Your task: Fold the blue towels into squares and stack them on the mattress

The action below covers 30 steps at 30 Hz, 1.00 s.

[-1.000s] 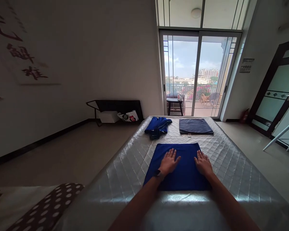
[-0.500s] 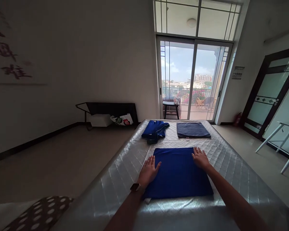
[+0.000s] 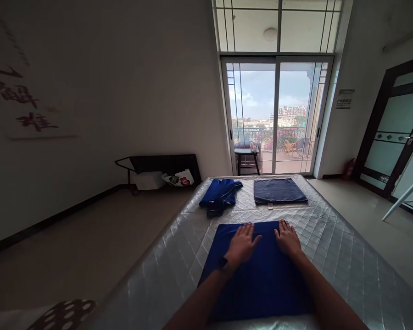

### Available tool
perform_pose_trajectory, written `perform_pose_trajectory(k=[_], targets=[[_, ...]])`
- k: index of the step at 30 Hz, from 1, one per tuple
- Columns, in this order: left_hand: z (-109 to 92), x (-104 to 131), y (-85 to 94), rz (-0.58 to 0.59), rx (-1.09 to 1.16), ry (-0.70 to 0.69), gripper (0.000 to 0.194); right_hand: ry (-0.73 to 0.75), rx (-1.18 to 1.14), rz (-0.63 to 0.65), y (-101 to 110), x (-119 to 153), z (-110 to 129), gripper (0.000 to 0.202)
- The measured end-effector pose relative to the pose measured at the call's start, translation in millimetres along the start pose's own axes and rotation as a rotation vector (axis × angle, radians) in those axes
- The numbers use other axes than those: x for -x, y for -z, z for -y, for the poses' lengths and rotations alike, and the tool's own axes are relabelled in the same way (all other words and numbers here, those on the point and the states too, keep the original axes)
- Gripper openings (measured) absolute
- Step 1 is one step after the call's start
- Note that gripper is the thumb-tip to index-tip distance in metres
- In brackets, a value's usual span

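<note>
Cloth [image 3: 261, 288], deep blue and squared off, is spread flat across the near part of a silvery quilted mattress [image 3: 333, 261], and on it both hands are seen at work. The left hand [image 3: 241, 243] is laid palm down over the far part of the cloth, left of its middle, fingers stretched forward, thumb held out to the side; nothing is gripped there. A dark band [image 3: 223, 262] is worn at that wrist. The hand is slightly blurred, so how firmly it is pressed down cannot be told. Over to the right hand [image 3: 287, 236]: it is placed at the far right corner, fingers straight and close together, thumb set apart towards the middle, with nothing clamped in it either. Between the two hands a strip of blue is left uncovered.

Farther up the mattress, a rumpled blue garment [image 3: 220, 195] is heaped on the left, while a grey-blue cloth [image 3: 279, 190] is laid out flat on the right, a small pale tag [image 3: 270, 206] shown at its near edge. Beyond the mattress end, a balcony is framed by glass sliding doors [image 3: 275, 114], and a dark stool [image 3: 247, 153] is seen through the panes.
</note>
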<state>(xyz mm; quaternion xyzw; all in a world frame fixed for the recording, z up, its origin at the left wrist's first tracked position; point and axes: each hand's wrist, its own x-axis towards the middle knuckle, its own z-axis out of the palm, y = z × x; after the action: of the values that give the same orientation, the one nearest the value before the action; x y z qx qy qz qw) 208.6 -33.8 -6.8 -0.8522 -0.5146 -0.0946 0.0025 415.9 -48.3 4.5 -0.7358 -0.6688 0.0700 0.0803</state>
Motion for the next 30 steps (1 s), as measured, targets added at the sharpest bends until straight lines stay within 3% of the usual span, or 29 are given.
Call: perform_pose_trajectory(k=[3, 6, 8, 12, 16, 19, 23, 30], targets=[[-43.4, -28.0, -15.8, 0.021, 0.041, -0.068, 0.062, 0.009, 0.016, 0.015, 0.9, -0.4, -5.3, 0.062], [-51.2, -32.2, -21.2, 0.007, 0.063, 0.036, 0.061, -0.001, 0.033, 0.015, 0.2, -1.0, -12.5, 0.062], [-32.3, -24.8, -17.4, -0.002, 0.056, 0.12, 0.065, -0.002, 0.042, 0.014, -1.0, -1.6, -15.9, 0.062], [35.8, -0.7, -5.1, 0.004, -0.003, 0.276, 0.068, 0.01, 0.045, 0.02, -4.3, -3.6, -17.1, 0.062], [84.3, 17.8, -0.8, 0.008, -0.024, 0.323, 0.07, 0.009, 0.042, 0.016, -6.7, -6.1, -15.8, 0.063], [91.7, 20.8, -2.6, 0.018, -0.006, 0.326, 0.071, -0.005, 0.058, 0.018, -4.0, -6.0, -14.3, 0.063], [86.5, 19.0, -3.6, -0.002, 0.005, 0.327, 0.071, -0.014, 0.1, 0.034, 4.9, -2.6, -11.2, 0.062], [78.7, 22.0, 6.9, -0.058, -0.015, 0.346, 0.065, 0.094, 0.124, 0.011, 8.9, -2.0, -10.5, 0.06]])
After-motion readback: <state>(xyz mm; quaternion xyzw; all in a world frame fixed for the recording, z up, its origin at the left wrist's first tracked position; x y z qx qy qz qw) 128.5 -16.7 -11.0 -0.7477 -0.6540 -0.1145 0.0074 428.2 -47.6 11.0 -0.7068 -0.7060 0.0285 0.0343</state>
